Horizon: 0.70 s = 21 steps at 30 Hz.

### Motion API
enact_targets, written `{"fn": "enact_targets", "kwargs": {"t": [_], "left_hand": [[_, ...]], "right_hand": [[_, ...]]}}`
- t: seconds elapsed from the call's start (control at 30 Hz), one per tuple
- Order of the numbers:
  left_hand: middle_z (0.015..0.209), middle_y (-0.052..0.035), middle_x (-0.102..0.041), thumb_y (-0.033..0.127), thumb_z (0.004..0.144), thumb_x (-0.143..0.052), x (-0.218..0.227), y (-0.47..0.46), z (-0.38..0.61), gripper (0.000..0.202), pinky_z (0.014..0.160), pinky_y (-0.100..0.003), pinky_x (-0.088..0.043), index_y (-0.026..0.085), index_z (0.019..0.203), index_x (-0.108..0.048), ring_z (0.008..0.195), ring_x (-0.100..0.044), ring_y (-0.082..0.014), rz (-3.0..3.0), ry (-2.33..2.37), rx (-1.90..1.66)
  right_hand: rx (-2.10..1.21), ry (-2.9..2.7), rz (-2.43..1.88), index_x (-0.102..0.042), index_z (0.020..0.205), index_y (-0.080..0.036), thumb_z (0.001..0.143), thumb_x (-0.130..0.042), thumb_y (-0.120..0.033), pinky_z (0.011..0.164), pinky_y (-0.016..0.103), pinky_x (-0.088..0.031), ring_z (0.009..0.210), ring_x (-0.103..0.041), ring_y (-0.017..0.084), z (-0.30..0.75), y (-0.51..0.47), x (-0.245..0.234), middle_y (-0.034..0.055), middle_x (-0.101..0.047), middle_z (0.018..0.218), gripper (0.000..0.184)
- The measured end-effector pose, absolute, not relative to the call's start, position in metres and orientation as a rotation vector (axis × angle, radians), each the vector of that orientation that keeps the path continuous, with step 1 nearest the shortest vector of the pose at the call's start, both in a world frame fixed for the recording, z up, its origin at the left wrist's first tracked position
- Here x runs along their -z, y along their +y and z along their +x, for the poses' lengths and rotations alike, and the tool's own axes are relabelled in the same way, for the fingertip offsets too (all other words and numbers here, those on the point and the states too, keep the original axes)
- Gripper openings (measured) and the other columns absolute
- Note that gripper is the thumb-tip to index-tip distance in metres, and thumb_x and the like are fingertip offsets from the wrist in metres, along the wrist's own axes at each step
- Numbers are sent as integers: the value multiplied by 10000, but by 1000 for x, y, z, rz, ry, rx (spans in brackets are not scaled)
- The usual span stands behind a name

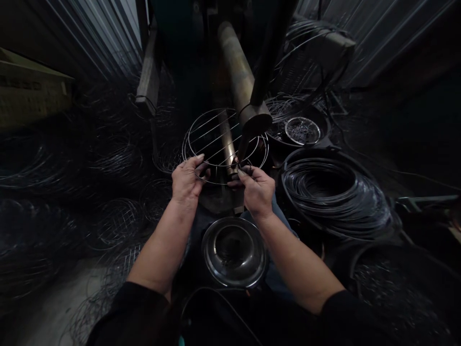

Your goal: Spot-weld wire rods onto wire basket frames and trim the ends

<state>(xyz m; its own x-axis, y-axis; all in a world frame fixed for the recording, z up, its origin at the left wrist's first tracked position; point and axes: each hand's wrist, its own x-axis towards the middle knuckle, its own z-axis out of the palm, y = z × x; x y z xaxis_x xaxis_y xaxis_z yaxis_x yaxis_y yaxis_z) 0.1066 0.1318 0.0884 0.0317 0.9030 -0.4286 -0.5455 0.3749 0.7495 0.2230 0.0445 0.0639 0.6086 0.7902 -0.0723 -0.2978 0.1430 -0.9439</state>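
A round wire rack point(207, 139), a double ring with parallel cross wires, is held in front of me at the welding machine. My left hand point(188, 177) pinches the rack's near left rim between thumb and fingers. My right hand point(257, 187) is closed at the near right rim, right beside the electrode tips; what its fingertips pinch is too small to make out. The upper electrode arm point(239, 77) comes down from above, and the lower bar point(226, 137) shows through the rack. Below my hands is a shiny metal bowl point(234, 252) with small dark bits in it.
Wire rings point(324, 192) fill a black pan at my right. Behind it stands another pan with a small round dish point(302, 130) of metal pieces. Finished-looking wire racks point(120, 221) and tangled wire lie on the left. A yellowish box point(34, 91) is at far left.
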Motion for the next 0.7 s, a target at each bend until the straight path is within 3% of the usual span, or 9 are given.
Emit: {"fn": "enact_targets", "kwargs": {"t": [0.23, 0.43, 0.57, 0.7], "left_hand": [[756, -24, -640, 144, 571, -787, -87, 126, 106, 233, 564, -250, -478, 148, 693, -589, 732, -648, -172, 507, 994, -1187], [771, 10, -612, 252, 542, -848, -92, 132, 95, 338, 600, -263, -487, 178, 744, -587, 661, -592, -122, 651, 1133, -1221], [821, -7, -620, 219, 539, -869, -105, 149, 91, 453, 612, -245, -466, 200, 908, -609, 702, -602, -132, 704, 1142, -1352], [769, -21, -617, 131, 490, -854, -108, 161, 91, 509, 565, -259, -460, 189, 928, -601, 628, -589, -140, 763, 1143, -1183]], "right_hand": [[-835, -505, -1217, -641, 778, -173, 721, -694, -309, 449, 265, -499, 491, -644, 168, 221, 45, -63, -3, -653, 625, 157], [-707, -598, -1301, -660, 855, -198, 772, -659, -430, 541, 280, -525, 564, -653, 148, 229, 16, -71, 2, -672, 761, 247], [-645, -899, -1619, -608, 977, -233, 790, -648, -404, 511, 264, -454, 508, -582, 141, 247, -26, -66, -38, -625, 619, 257], [-587, -1054, -1905, -604, 876, -216, 764, -652, -376, 505, 264, -403, 491, -539, 139, 274, -68, -48, -34, -591, 551, 201]]}}
